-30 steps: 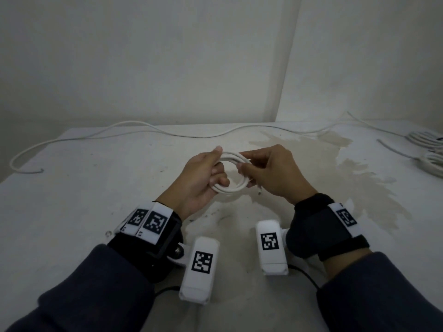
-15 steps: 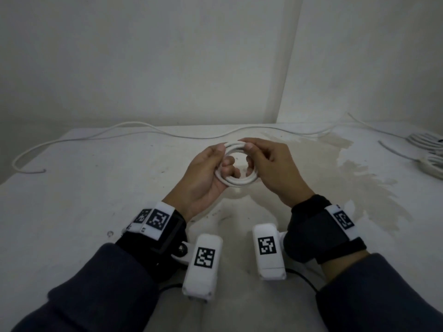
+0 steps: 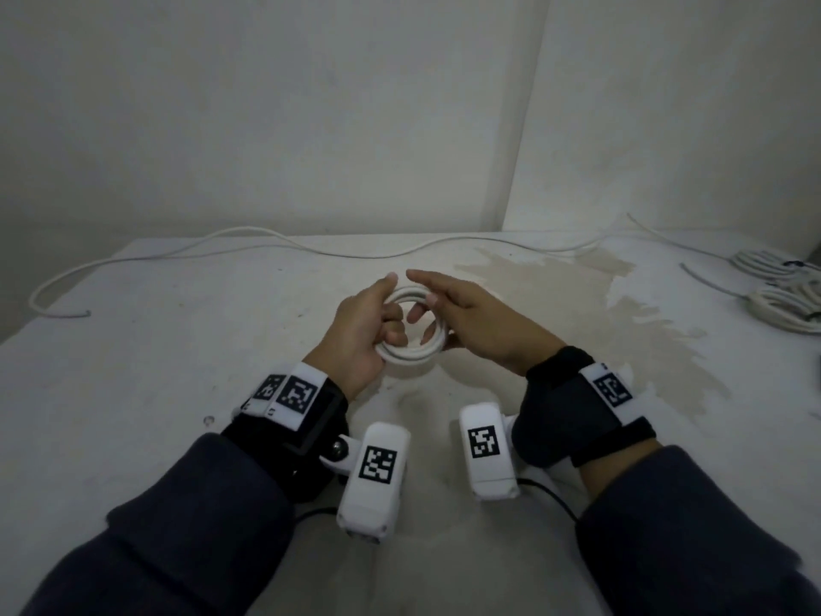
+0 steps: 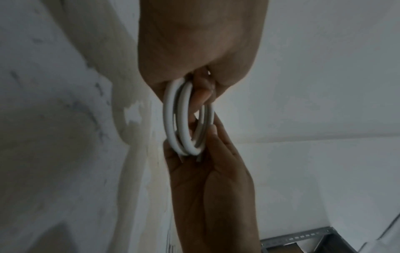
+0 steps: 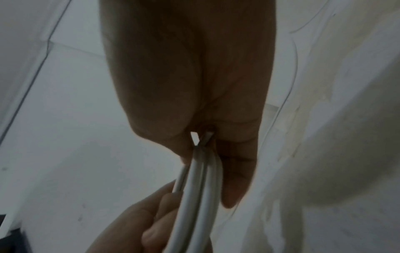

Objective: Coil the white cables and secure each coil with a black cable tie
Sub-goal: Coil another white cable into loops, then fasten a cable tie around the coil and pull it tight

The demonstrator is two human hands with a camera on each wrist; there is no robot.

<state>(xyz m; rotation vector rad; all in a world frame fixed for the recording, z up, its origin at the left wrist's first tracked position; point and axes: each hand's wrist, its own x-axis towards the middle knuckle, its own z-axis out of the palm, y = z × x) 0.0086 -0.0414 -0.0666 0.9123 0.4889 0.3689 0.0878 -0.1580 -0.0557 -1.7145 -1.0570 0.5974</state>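
A small white cable coil [image 3: 413,351] of a few turns hangs above the middle of the table [image 3: 155,371], held between both hands. My left hand [image 3: 377,320] grips its left side, fingers curled through the ring and thumb pointing up. My right hand [image 3: 444,306] holds the right side, its lower fingers hooked through the ring and its index finger stretched over the top. In the left wrist view the coil [image 4: 173,119] runs from my left hand [image 4: 201,51] down into the right hand [image 4: 207,171]. No black tie shows on this coil.
One loose white cable [image 3: 266,242] snakes along the table's back edge, ending at the far left. Two other cable coils [image 3: 782,286] lie at the far right edge. A pale stain [image 3: 577,304] spreads right of my hands. Walls meet in a corner behind.
The coil has tipped from facing me to lying flatter. My right hand has shifted round its right side and its index finger has straightened over the top. The left hand kept its grip.
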